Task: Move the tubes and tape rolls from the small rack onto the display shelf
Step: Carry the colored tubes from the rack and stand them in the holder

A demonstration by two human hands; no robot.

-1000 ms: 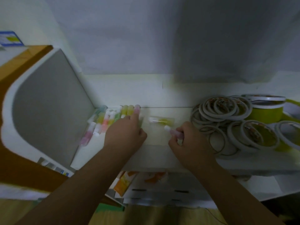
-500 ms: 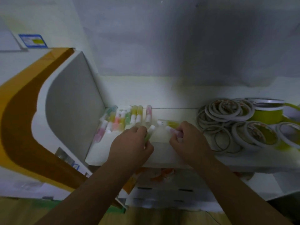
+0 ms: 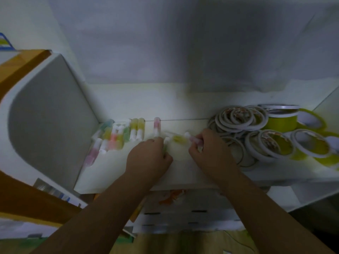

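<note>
The job looks well along, though how much is left cannot be judged, because the small rack is not clearly in view. Both hands are on the display shelf (image 3: 183, 176). The left hand (image 3: 149, 155) is curled round a tube (image 3: 166, 143) with a white cap, which sticks out past its knuckles. The right hand (image 3: 209, 149) pinches a pink tube (image 3: 194, 139) that points toward the left hand. Between the two hands, just beyond the fingertips, lies a yellow tube (image 3: 177, 138) flat on the shelf.

To the left of the left hand sits a row of tubes (image 3: 117, 136) already laid down, packed side by side and partly overlapping. Blur makes an exact count unsafe; about ten show, in pink, yellow, green and orange. One more pink tube (image 3: 157, 125) lies apart from that row, just beyond the left hand. With the two being held and the yellow one, that comes to roughly fourteen tubes.

To the right of the right hand is a loose heap of tape rolls (image 3: 240, 116), thin white-rimmed rings that overlap each other; about ten can be made out. Farther right are thicker yellow rolls (image 3: 282, 121), perhaps four or five, some stacked.

By the look of it, the tape is already placed and the tubes in hand are among the last to be lined up.
</note>
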